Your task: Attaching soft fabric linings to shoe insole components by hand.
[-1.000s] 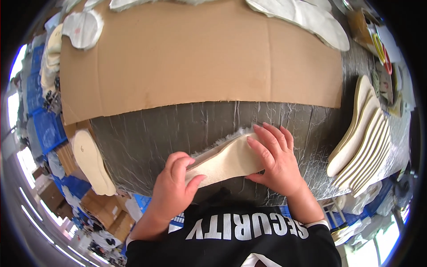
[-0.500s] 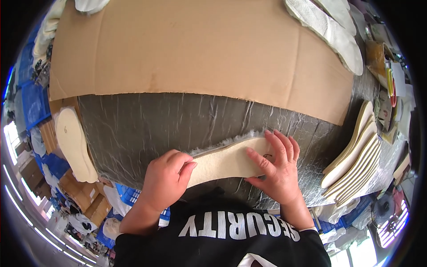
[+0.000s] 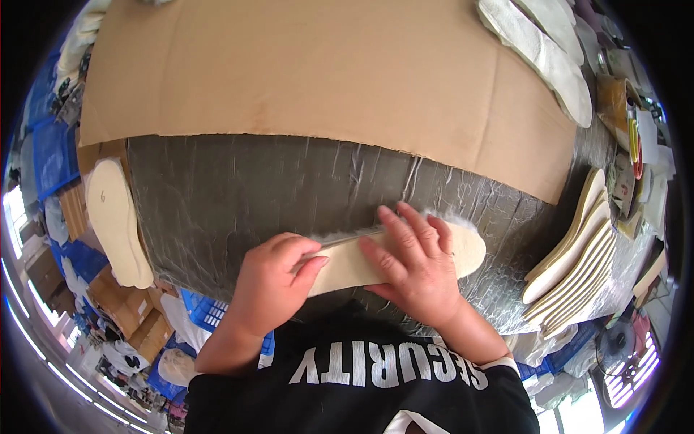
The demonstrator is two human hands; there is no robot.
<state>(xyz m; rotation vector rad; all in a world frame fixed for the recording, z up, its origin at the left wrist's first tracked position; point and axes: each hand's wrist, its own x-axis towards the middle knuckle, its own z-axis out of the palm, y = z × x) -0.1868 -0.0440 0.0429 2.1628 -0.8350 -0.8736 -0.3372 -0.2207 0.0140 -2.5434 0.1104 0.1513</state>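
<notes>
A cream insole (image 3: 347, 275) with pale fluffy fur along its far edge lies across the near part of the dark table, below both hands. My left hand (image 3: 278, 278) pinches its left end between thumb and fingers, hiding that end. My right hand (image 3: 416, 267) spans the middle of the insole. Its thumb is at the near edge and its fingertips reach over the far, furry edge, slightly blurred. The rounded right end of the insole shows beyond this hand.
A brown cardboard sheet (image 3: 311, 72) covers the far table. Several cream insoles (image 3: 571, 253) lie overlapped at the right; more insoles (image 3: 112, 217) sit at the left edge. White fleece pieces (image 3: 538, 61) lie far right. Blue crates (image 3: 206, 307) stand below the table's left edge.
My right hand has slid left along the insole from its right end to the middle, uncovering the rounded end. My left hand keeps its pinch.
</notes>
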